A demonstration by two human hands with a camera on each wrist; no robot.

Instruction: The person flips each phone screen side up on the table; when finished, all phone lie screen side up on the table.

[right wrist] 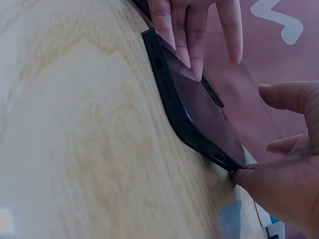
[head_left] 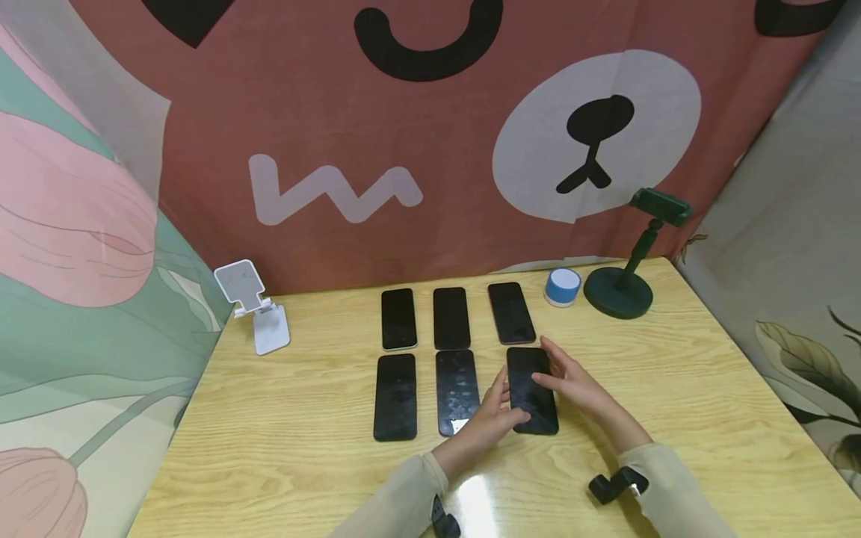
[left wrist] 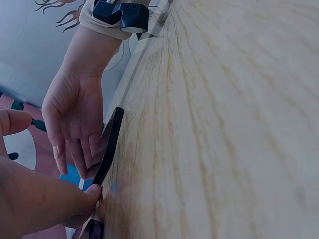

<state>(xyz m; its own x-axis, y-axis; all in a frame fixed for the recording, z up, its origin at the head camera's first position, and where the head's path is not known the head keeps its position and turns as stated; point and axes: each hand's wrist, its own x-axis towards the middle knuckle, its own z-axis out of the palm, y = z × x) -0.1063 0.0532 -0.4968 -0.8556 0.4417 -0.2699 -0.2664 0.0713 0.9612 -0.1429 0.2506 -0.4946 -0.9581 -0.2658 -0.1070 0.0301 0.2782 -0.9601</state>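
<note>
Both hands are at a black smartphone (head_left: pixel 534 407), the right one of the front row, which lies screen up. My left hand (head_left: pixel 492 420) is at its left edge with the fingers fairly straight; its thumb hovers over the screen. At the right edge, my right hand (head_left: pixel 572 381) touches the phone near a corner, as the right wrist view shows, its thumb raised off the glass. In the left wrist view the right palm (left wrist: pixel 82 104) faces the phone's edge (left wrist: pixel 110 144). The phone's side (right wrist: pixel 172 104) with its port shows in the right wrist view.
Beside it lie a phone with reflections (head_left: pixel 457 388) and another phone (head_left: pixel 395 396). Behind are three more phones: left (head_left: pixel 399 317), middle (head_left: pixel 451 317), right (head_left: pixel 511 312). A white phone stand (head_left: pixel 271 329), a blue-and-white round container (head_left: pixel 562 288) and a dark green stand (head_left: pixel 619 291) stand farther back.
</note>
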